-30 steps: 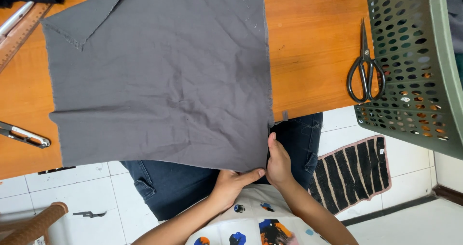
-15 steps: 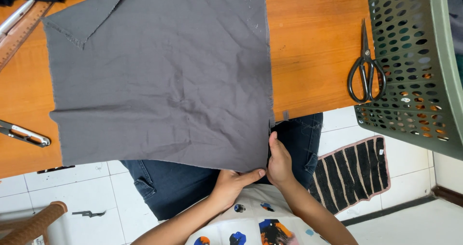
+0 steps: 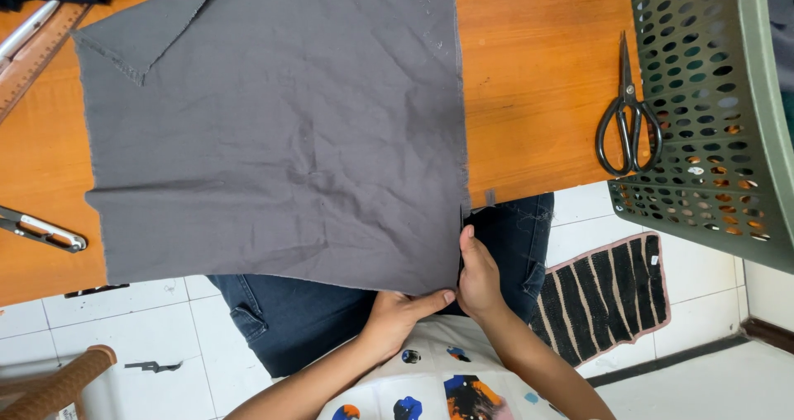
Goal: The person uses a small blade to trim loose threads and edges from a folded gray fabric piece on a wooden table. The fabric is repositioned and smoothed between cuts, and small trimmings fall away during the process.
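A large grey piece of cloth lies spread over the orange wooden table, its near edge hanging past the table's front. The far left corner is folded over. My left hand pinches the cloth's near right corner from below. My right hand grips the right edge of the same corner, thumb pointing up along the edge. Both hands are close together, just in front of the table's edge, above my lap in dark jeans.
Black scissors lie on the table at right, beside a green perforated plastic basket. A wooden ruler and a metal tool sit at left. A striped mat lies on the white tiled floor.
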